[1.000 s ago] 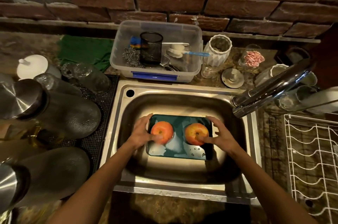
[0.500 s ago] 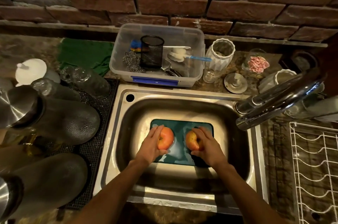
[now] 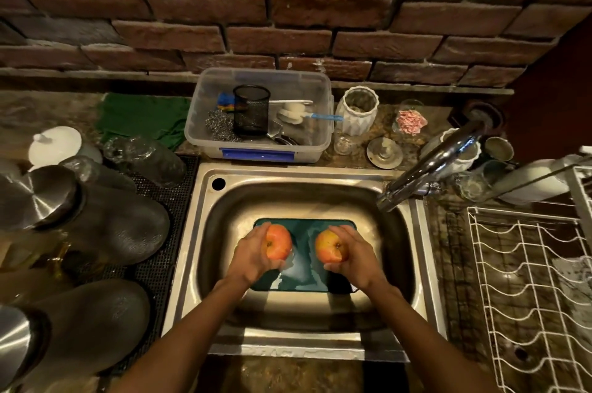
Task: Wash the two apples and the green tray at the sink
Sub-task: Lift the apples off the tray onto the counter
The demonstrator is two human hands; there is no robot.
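Note:
A green tray (image 3: 304,251) lies flat on the bottom of the steel sink (image 3: 205,264), wet with patches of water. My left hand (image 3: 253,254) is shut on an orange-red apple (image 3: 279,243), held just above the tray's left side. Over the tray's right side, my right hand (image 3: 355,256) grips the second apple (image 3: 328,248), stem end facing up. The two apples are apart. The tray's lower corners are hidden under my wrists.
The tap spout (image 3: 426,168) reaches over the sink's right rear corner; no water stream shows. A clear tub (image 3: 262,149) of scrubbers stands behind the sink. Upturned dark pots (image 3: 118,226) fill the left mat. A white wire rack (image 3: 528,290) sits right.
Both hands went from resting beside the apples on the tray to closing around them and lifting them slightly, turned so the stem ends face up.

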